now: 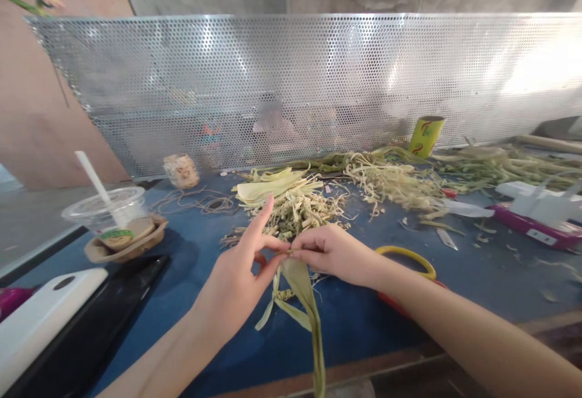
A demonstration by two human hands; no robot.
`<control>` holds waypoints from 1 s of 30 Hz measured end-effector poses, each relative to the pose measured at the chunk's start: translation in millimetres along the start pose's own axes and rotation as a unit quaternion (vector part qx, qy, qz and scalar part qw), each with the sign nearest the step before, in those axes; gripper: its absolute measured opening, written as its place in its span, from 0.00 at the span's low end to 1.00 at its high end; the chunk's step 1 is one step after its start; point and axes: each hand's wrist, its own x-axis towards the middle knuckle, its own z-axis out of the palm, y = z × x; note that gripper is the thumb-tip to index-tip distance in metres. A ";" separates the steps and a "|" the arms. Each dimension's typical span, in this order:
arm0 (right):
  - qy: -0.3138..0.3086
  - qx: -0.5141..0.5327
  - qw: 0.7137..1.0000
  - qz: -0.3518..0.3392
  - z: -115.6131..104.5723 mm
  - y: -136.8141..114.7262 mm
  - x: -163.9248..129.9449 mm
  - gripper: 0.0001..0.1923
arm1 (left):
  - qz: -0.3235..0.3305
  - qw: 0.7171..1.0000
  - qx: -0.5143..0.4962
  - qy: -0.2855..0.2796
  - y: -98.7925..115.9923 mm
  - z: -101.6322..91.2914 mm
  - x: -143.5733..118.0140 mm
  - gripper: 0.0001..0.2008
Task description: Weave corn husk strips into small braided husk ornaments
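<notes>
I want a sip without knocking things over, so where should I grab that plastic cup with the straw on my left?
Probably grip the plastic cup around its clear side wall just under the lid, coming from the right with the left hand. The straw leans up and left, and the cup sits in a brown paper holder that covers its base.

Pale green corn-husk strips (300, 301): long, flat, limp; upper ends gathered, pinched between left hand (236, 283) and right hand (330, 252); loose ends trail toward near table edge, one curling leftward, over blue tabletop.
</notes>
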 end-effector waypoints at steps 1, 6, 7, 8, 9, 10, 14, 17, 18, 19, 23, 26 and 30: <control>0.002 0.013 1.000 0.014 0.7 0.0 0.3 0.09 | 0.009 1.000 0.006 0.012 0.0 0.8 -0.5 0.39; -0.027 0.115 0.991 0.055 3.9 1.1 0.1 0.13 | 0.103 0.992 0.065 0.046 0.0 4.4 -2.1 0.42; -0.034 0.141 0.988 0.053 4.2 1.9 0.2 0.14 | 0.134 0.986 0.083 0.051 -0.1 5.1 -2.5 0.42; -0.038 0.166 0.984 0.050 4.2 2.8 0.3 0.13 | 0.164 0.980 0.100 0.057 -0.2 5.6 -2.8 0.41; -0.041 0.188 0.980 0.047 4.0 3.6 0.5 0.13 | 0.191 0.973 0.113 0.062 -0.2 5.8 -3.0 0.40; -0.043 0.205 0.977 0.042 3.4 4.3 0.8 0.13 | 0.205 0.969 0.119 0.065 0.0 5.6 -3.2 0.39; -0.053 0.212 0.976 0.020 -0.4 4.8 1.2 0.12 | 0.080 0.995 0.029 0.049 3.1 1.7 -1.4 0.38; -0.032 0.134 0.990 0.008 -2.3 3.5 0.7 0.12 | -0.090 0.988 -0.128 0.007 7.7 -2.2 2.9 0.41; -0.022 0.106 0.994 0.008 -2.5 2.9 0.4 0.12 | -0.125 0.978 -0.169 -0.006 9.2 -3.4 4.6 0.42; -0.013 0.087 0.996 0.010 -2.6 2.2 0.0 0.12 | -0.149 0.968 -0.203 -0.014 10.6 -4.4 6.1 0.42; 0.003 0.088 0.996 -0.003 -3.2 -0.6 -1.6 0.12 | -0.189 0.936 -0.296 -0.025 13.4 -7.7 9.1 0.46; 0.001 0.079 0.997 -0.011 -3.8 -2.1 -2.2 0.11 | -0.193 0.924 -0.330 -0.018 12.4 -8.1 8.6 0.45; 0.024 0.051 0.998 -0.038 -3.5 -2.4 -1.6 0.10 | -0.204 0.914 -0.349 -0.022 10.4 -6.2 8.2 0.45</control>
